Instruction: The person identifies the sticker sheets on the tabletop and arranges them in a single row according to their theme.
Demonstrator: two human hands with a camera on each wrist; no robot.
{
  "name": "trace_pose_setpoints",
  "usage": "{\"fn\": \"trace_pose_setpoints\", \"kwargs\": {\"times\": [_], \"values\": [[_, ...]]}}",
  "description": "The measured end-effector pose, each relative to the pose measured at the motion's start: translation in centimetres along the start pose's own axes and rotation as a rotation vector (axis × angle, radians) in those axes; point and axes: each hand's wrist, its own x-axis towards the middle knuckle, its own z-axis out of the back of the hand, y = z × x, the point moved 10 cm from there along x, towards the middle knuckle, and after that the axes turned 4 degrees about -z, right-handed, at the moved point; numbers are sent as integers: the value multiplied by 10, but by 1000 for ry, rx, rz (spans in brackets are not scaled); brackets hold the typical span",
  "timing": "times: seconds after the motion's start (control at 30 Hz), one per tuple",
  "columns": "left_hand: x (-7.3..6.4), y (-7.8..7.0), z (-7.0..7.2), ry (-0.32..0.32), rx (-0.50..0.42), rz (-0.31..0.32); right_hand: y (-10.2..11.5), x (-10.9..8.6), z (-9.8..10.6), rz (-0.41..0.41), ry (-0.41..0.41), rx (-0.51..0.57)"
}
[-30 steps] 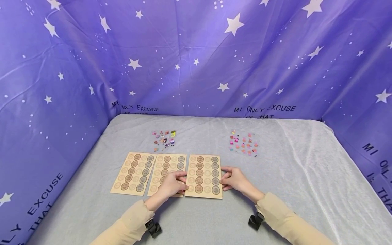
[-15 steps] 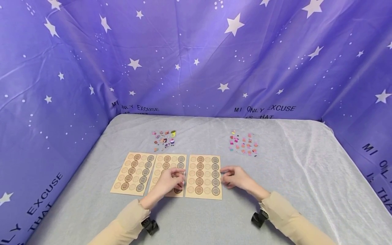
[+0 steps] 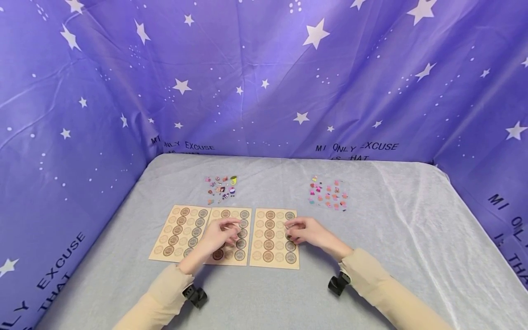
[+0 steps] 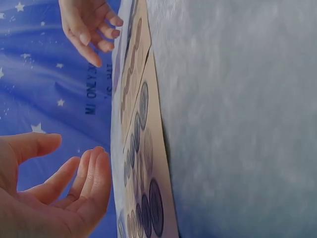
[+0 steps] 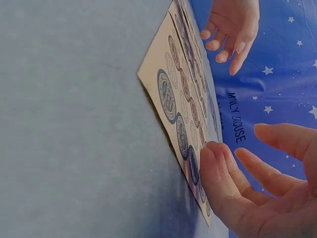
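Three tan sticker sheets printed with rows of round seals lie side by side: the left sheet [image 3: 162, 240], the middle sheet [image 3: 234, 261] and the right sheet [image 3: 262, 262]. Over the middle one hovers my left hand [image 3: 216, 237], fingers loosely bent and holding nothing; the left wrist view shows a gap between that hand [image 4: 64, 198] and the paper. My right hand [image 3: 309, 233] is above the right edge of the right sheet, its relaxed fingers empty. In the right wrist view the thumb and fingers of this hand [image 5: 262, 188] are spread apart.
Behind the sheets lie two clear sheets of small colourful stickers, a left one [image 3: 222, 189] and a right one [image 3: 328, 195]. Grey cloth [image 3: 392, 229] covers the table. A purple starry curtain [image 3: 264, 114] hangs around its back and sides.
Both hands have let go of the right sheet's edges and lifted. My left hand moved left over the middle sheet; my right hand came in over the right sheet's edge.
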Motion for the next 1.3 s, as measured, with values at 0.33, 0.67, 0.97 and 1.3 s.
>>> {"fn": "trace_pose_setpoints", "kwargs": {"times": [0.33,0.67,0.97,1.3], "values": [[10,9,22,-36,6,1,9,24,-8,16,-21,-1],[19,15,41,-36,31,0,20,47,-21,1,-41,55],[27,16,62,-87,48,24,30,69,-31,50,-94,89],[45,26,78,-112,-20,-2,33,90,-39,39,-87,84]]}}
